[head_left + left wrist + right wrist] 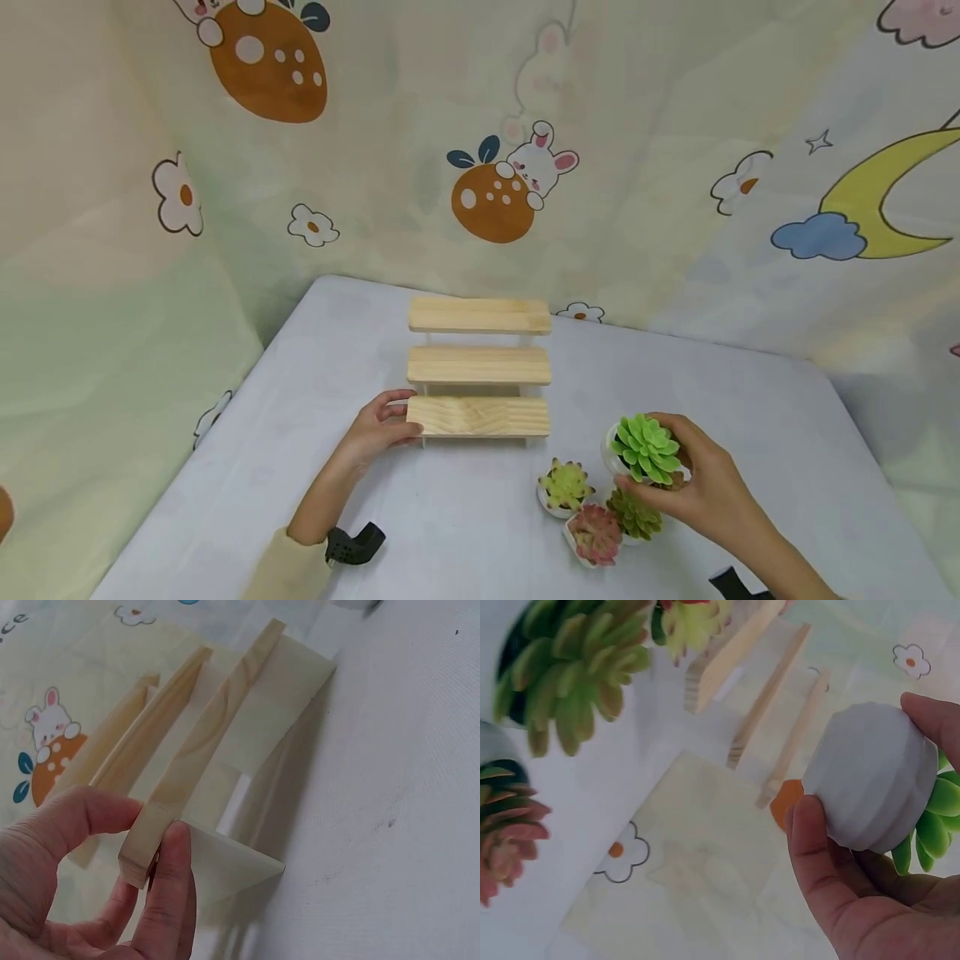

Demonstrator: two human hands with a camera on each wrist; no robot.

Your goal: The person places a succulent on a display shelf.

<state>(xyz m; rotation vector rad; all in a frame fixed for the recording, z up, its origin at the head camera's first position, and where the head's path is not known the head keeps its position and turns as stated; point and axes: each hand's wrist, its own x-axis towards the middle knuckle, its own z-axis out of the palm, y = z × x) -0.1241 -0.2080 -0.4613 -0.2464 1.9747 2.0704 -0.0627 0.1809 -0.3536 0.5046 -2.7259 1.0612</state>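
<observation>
My left hand (382, 429) pinches the left end of the lowest board of a three-tier wooden shelf (480, 417). In the left wrist view the thumb and fingers grip the board's end (154, 832) from both faces, beside a pale triangular support (225, 862). To the right, my right hand (701, 479) holds a bright green potted succulent (647, 448). Its white ribbed pot (874, 776) sits between thumb and fingers in the right wrist view. Near this hand stand a yellow-green succulent (566, 483), a pink succulent (596, 533) and a darker green succulent (636, 515).
A white-covered table (450, 533) carries the shelf and the plants. Something brownish (672, 481) shows partly behind the right hand. Printed fabric (375, 167) with rabbits and flowers hangs behind the table. Black straps (354, 546) sit at both wrists.
</observation>
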